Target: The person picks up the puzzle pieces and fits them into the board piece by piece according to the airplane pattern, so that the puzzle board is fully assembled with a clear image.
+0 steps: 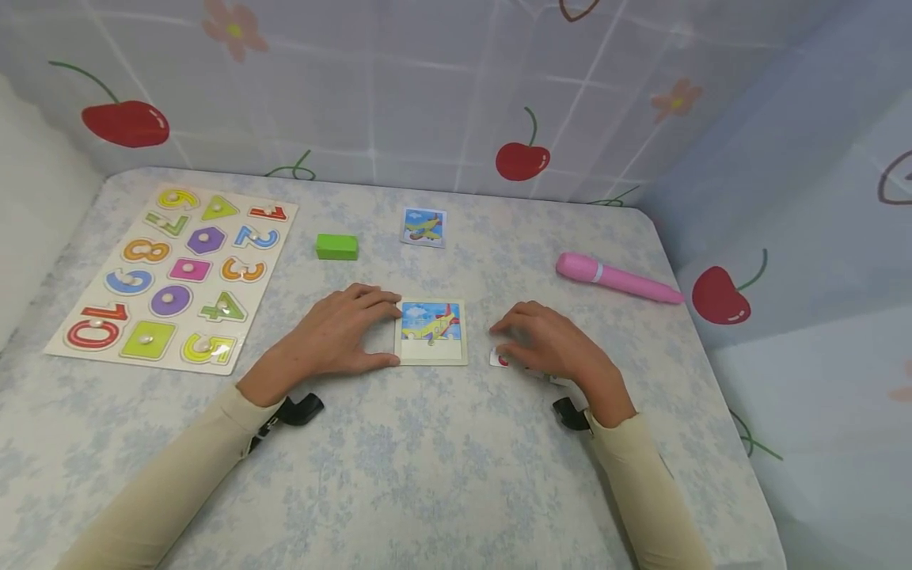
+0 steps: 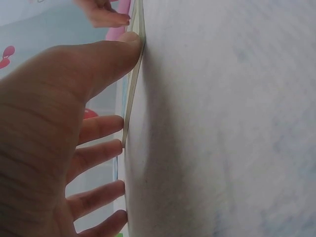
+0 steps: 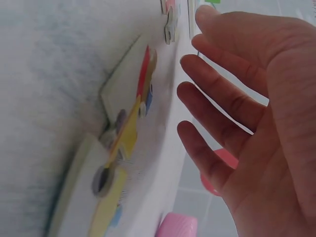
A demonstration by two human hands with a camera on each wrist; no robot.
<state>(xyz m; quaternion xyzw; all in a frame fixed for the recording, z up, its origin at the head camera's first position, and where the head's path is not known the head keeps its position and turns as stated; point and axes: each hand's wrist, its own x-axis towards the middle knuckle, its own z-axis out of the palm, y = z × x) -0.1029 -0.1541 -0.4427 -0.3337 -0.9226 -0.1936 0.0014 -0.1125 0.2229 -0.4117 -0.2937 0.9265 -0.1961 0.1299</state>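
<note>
Piece-picking seems the step: the left hand (image 1: 342,328), spread, touches the part-filled square cream puzzle tray (image 1: 431,355) at frame centre, while the loosely parted, empty right hand (image 1: 552,340) likely needs to pinch one of the small flat printed pieces (image 1: 497,359) beneath.

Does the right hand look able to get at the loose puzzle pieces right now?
Probably yes: the right hand hovers just above the loose puzzle pieces, and nothing visible blocks it.

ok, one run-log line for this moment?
left hand: touching puzzle tray at its left edge | right hand: over loose pieces, fingers apart | puzzle: partly assembled, lower strip bare
</note>
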